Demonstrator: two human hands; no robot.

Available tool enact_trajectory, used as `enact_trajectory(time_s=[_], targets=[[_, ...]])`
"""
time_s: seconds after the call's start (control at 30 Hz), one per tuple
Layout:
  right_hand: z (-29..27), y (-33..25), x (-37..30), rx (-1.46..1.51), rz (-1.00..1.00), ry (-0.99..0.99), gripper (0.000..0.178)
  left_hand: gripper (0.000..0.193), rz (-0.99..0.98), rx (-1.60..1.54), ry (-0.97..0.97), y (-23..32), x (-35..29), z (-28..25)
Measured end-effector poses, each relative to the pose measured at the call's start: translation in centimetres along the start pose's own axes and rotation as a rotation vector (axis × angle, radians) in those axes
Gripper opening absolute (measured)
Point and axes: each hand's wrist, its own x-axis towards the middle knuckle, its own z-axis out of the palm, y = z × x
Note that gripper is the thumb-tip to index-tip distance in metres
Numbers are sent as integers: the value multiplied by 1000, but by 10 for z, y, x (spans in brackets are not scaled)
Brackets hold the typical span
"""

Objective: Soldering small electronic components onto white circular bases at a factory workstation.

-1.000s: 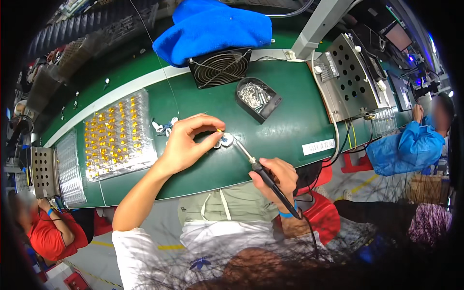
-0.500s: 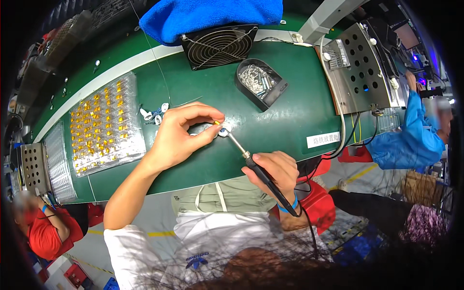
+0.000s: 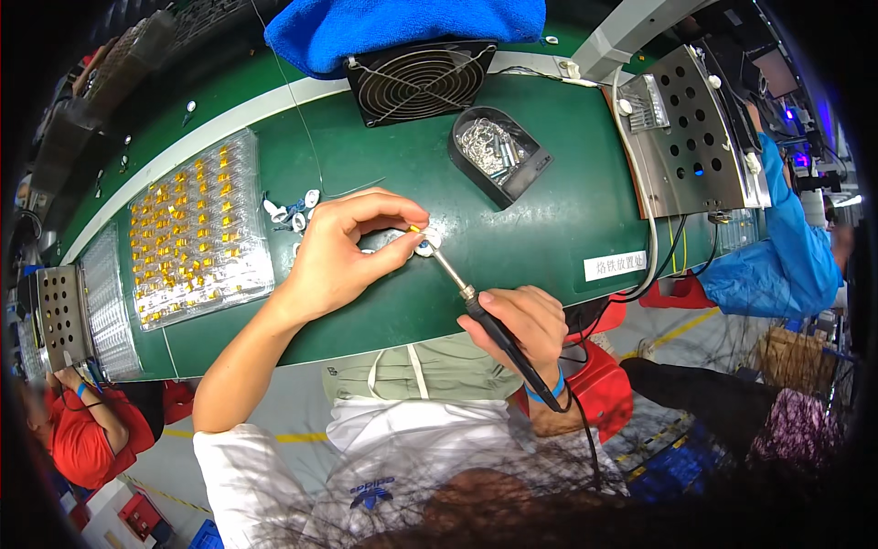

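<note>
Tabletop: we see plain green
Soldering iron: black and silver
Cloth, top centre: bright blue
Tray, frame left: clear, dotted orange-yellow

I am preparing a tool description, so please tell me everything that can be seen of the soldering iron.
The soldering iron has a slim black handle, shiny metal-looking shaft and black cable at the rear. It slants above the green workbench, tip forward and leftward, at a small white round part near the left hand; I cannot tell whether tip and part touch. The handle lies in the right hand's grip.
</note>
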Motion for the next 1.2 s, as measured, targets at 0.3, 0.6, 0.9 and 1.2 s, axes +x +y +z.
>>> enact_trajectory(time_s=[0.3, 0.6, 0.9, 1.2], targets=[[-2, 0, -1, 13, 21, 26, 43, 24, 0, 8, 2, -1, 0, 0], [-5, -2, 0, 43, 62, 37, 42, 29, 0, -20, -26, 4, -1, 1], [-5, -2, 2, 50, 45, 1, 42, 32, -23, -17, -42, 3, -1, 1], [-3, -2, 4, 46, 33, -2, 43, 32, -25, -12, -36, 5, -1, 0]])
